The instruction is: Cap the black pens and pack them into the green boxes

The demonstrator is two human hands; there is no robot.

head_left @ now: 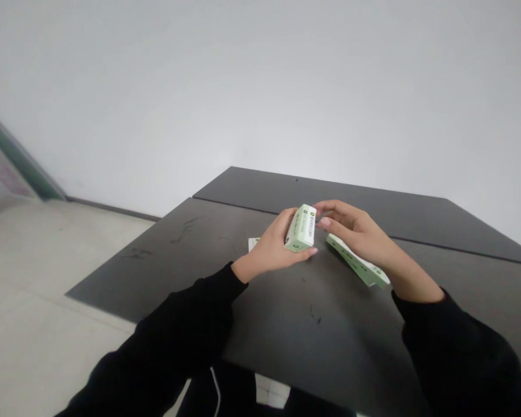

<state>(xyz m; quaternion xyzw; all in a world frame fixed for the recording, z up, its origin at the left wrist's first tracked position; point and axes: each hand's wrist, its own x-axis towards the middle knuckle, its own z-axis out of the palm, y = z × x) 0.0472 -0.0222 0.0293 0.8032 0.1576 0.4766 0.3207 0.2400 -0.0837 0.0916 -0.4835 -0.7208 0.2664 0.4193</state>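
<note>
My left hand is wrapped round a small green and white carton, held tilted above the dark table. Printed text and small logos show on its sides. My right hand is just to the right of the carton, its fingers curved and apart with nothing visible between them. Its fingertips are close to the carton's upper right edge; whether they touch it I cannot tell. Below the right hand, partly covered by it, lies a long, thin green and white carton that looks flattened. Another white and green piece peeks out behind my left hand.
The dark grey table has a seam across it and several scuff marks. Behind it rises a plain pale wall. Light floor shows on the left, with a green and pinkish panel leaning at the far left.
</note>
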